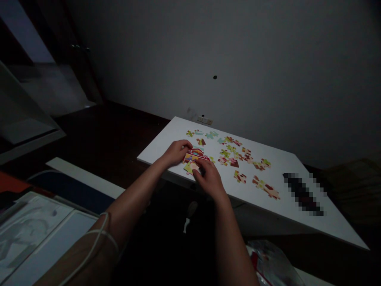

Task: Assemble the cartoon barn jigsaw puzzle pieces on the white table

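Note:
A partly joined jigsaw puzzle [196,152], with a red-framed barn shape and green and yellow areas, lies flat near the front left edge of the white table. My left hand [177,152] holds its left side with bent fingers. From the right, my right hand [210,175] reaches over the lower part, its thumb and forefinger closed on the puzzle around a yellow-green section [189,168]. Whether that hand grips one single piece I cannot tell. Just beyond the hands lie a loose brown-and-green jigsaw piece [201,142] and another green piece [189,134].
Several loose jigsaw pieces [230,153] spread over the middle of the white table [297,167], some joined in clusters. A dark pixelated object [302,194] rests at the right. Beyond stands a grey wall [253,79]. Below right is a clear plastic bag [272,262].

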Available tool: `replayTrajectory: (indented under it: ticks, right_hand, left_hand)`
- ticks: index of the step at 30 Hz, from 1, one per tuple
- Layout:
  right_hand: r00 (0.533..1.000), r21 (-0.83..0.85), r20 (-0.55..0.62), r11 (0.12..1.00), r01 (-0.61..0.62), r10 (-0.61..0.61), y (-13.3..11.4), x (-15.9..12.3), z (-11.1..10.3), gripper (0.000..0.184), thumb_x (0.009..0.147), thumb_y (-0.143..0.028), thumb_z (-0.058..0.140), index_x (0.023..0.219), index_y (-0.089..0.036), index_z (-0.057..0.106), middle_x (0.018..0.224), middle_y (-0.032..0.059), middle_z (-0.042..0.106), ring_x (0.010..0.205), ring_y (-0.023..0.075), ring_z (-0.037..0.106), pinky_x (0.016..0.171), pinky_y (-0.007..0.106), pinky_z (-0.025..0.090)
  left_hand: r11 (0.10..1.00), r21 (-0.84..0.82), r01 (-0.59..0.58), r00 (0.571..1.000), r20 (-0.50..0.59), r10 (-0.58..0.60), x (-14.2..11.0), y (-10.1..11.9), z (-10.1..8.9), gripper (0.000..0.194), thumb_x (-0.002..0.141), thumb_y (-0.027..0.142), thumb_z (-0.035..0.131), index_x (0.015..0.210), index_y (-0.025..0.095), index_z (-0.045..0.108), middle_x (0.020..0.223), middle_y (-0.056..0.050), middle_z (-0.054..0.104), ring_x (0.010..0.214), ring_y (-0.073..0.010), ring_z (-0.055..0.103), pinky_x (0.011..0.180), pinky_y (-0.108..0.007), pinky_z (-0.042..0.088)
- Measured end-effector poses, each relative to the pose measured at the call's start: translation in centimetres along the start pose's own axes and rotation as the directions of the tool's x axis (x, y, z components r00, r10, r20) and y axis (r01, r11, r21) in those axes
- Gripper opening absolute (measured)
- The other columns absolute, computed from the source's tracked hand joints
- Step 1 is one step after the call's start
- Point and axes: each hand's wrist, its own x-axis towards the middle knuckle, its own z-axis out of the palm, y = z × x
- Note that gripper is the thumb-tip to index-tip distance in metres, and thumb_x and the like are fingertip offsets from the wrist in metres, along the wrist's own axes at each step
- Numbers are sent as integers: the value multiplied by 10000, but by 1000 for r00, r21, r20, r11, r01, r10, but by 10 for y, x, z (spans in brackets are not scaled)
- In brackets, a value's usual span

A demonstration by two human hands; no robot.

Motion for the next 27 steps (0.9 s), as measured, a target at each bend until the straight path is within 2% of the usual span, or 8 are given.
replayTrajectory:
  ticks: [4, 7, 9, 11, 14, 16, 21, 27]
  right_hand:
    - [1000, 24, 13, 1000, 16, -17, 1, 1, 0, 377, 848, -266, 580, 1224, -248, 570, 1180, 83, 621, 1113, 256, 540, 968, 451, 437]
    - [1000, 18, -10, 1000, -13, 13, 1, 1, 1, 483, 825, -300, 628, 1291, -245, 513, 1175, 90, 623, 1114, 268, 539, 963, 459, 433]
    - [999, -5, -30, 1000, -28, 28, 0, 1, 1, 515, 814, -333, 651, 1297, -236, 501, 1186, 98, 617, 1113, 276, 536, 955, 463, 431]
    - [1000, -34, -26, 999, -18, 17, -1, 0, 1, 463, 820, -351, 647, 1252, -232, 530, 1192, 101, 612, 1111, 283, 531, 948, 463, 427]
    - [1000, -73, 2, 997, 10, -9, -4, -1, -1, 358, 856, -327, 597, 1200, -236, 561, 1162, 94, 620, 1094, 283, 530, 931, 459, 425]
    - [1000, -92, 17, 995, 23, -22, -5, -2, -3, 303, 874, -299, 560, 1172, -246, 578, 1143, 84, 625, 1090, 280, 529, 927, 458, 422]
    - [999, -114, 37, 993, 42, -38, -6, -3, -4, 289, 881, -297, 535, 1161, -272, 601, 1146, 72, 620, 1110, 282, 513, 927, 463, 417]
    - [998, -103, 48, 994, 32, -27, -6, -3, -5, 289, 877, -310, 548, 1156, -290, 617, 1142, 68, 623, 1112, 280, 508, 925, 464, 417]
  left_hand:
    - [982, 59, -177, 982, 80, 172, -31, 18, -4, 345, 828, 183, 503, 1150, 220, 624, 1159, -48, 635, 1055, -208, 568, 947, -354, 442]
    - [954, 188, -232, 970, 116, 213, -59, 23, 2, 429, 798, 212, 577, 1225, 254, 586, 1246, -45, 594, 1137, -236, 526, 987, -399, 412]
    - [931, 297, -213, 976, 103, 191, -78, 23, 8, 338, 835, 241, 565, 1165, 283, 624, 1215, -30, 612, 1142, -245, 520, 972, -424, 409]
    - [906, 385, -173, 984, 39, 171, -94, 21, 14, 257, 890, 259, 513, 1104, 289, 653, 1209, -24, 618, 1144, -244, 518, 962, -438, 404]
    - [879, 466, -105, 985, -70, 155, -110, 18, 18, 251, 930, 265, 467, 1101, 276, 650, 1242, -28, 607, 1169, -240, 506, 980, -449, 386]
    - [869, 488, -78, 983, -108, 148, -116, 17, 19, 258, 938, 264, 456, 1119, 273, 639, 1263, -27, 598, 1198, -235, 491, 1004, -448, 372]
    - [861, 504, -66, 983, -117, 144, -123, 19, 24, 291, 938, 260, 441, 1181, 262, 601, 1325, -27, 558, 1250, -236, 455, 1065, -456, 330]
    - [846, 530, -58, 977, -146, 158, -131, 18, 38, 385, 904, 250, 467, 1286, 237, 516, 1401, -63, 486, 1339, -273, 366, 1142, -517, 205]
